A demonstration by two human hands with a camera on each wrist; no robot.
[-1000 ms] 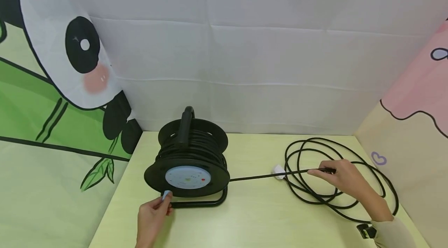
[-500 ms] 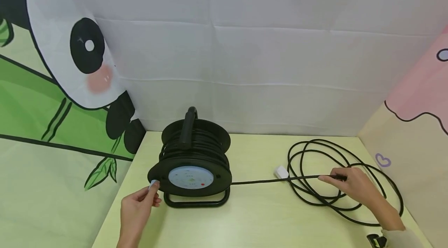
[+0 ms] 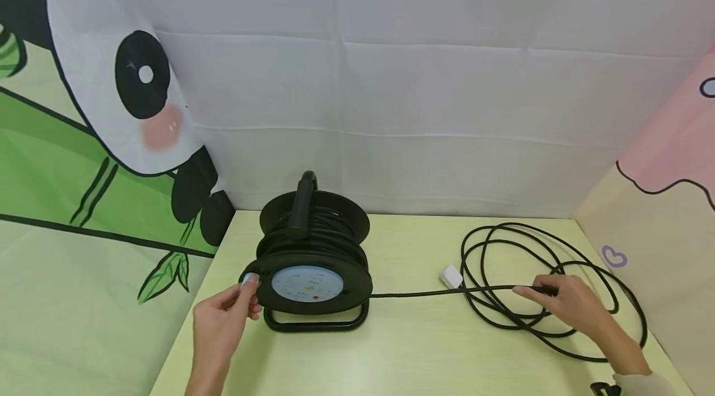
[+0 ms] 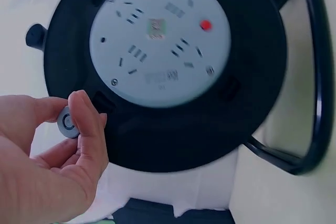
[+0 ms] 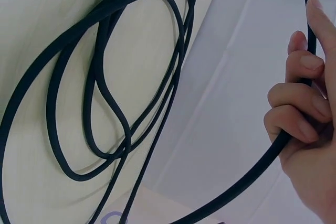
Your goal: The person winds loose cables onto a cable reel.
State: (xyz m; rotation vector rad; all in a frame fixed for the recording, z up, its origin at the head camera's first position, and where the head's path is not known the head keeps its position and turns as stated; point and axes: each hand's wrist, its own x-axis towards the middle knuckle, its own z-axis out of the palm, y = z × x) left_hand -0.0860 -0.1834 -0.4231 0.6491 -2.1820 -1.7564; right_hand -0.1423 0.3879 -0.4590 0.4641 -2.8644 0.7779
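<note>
On the table's left half stands a black cable reel (image 3: 357, 287) with a pale round socket panel (image 4: 157, 45) on its front. My left hand (image 3: 220, 318) pinches the grey crank knob (image 4: 67, 123) at the left rim of the reel's front disc. A black cable (image 3: 419, 294) runs off the reel's right side, close over the table, to my right hand (image 3: 575, 303). In the right wrist view, the fingers of that hand curl round the cable, its thumb lying along it. Some cable is wound on the drum behind the disc.
Loose cable coils (image 3: 558, 228) lie on the table's right side, under and around the right hand. A white plug (image 3: 450, 277) rests at their left edge. The reel has a top handle (image 3: 301, 216) and a tube stand (image 3: 318, 328). Printed cloth walls (image 3: 391, 85) enclose the table.
The left hand has carried the knob from the disc's bottom up to its left rim, turning the reel clockwise. The right hand, holding the cable, has moved slightly right and down in view.
</note>
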